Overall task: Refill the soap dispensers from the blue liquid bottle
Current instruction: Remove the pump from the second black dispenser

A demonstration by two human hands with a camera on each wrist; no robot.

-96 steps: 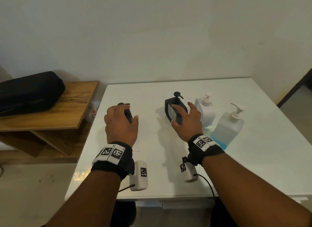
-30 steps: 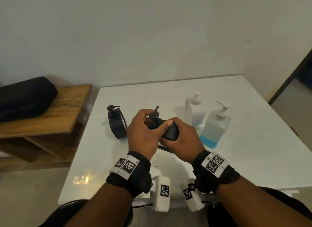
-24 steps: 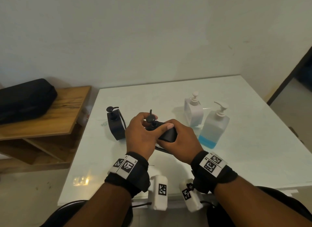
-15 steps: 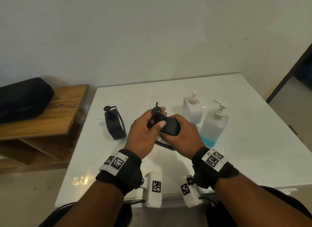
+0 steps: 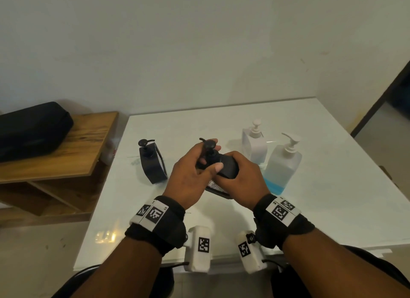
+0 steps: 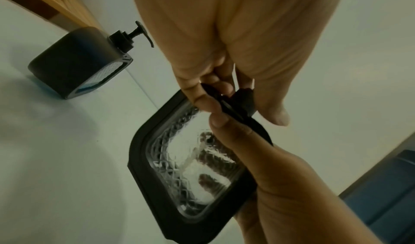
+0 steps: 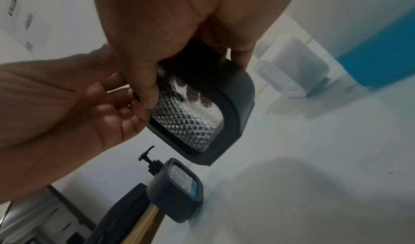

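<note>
My right hand (image 5: 241, 178) grips the body of a black soap dispenser (image 5: 228, 168) and holds it tilted above the white table (image 5: 332, 198). My left hand (image 5: 205, 168) pinches its black pump top (image 5: 208, 146) between thumb and fingers. In the left wrist view the fingers (image 6: 215, 82) curl round the pump collar (image 6: 244, 102) above the dispenser's patterned clear window (image 6: 193, 168). Right of my hands stands the clear bottle of blue liquid (image 5: 281, 164), low in level, with a white pump.
A second black dispenser (image 5: 153, 164) stands left of my hands, with a little blue liquid (image 7: 193, 192) at the bottom of its window. A white dispenser (image 5: 254, 142) stands behind the blue bottle. A black case (image 5: 31, 129) lies on the wooden shelf (image 5: 88, 147) at the left.
My right hand lifted its black dispenser to the middle. My left hand left the other dispenser and took the pump top, whose nozzle has turned from upward to the left.
</note>
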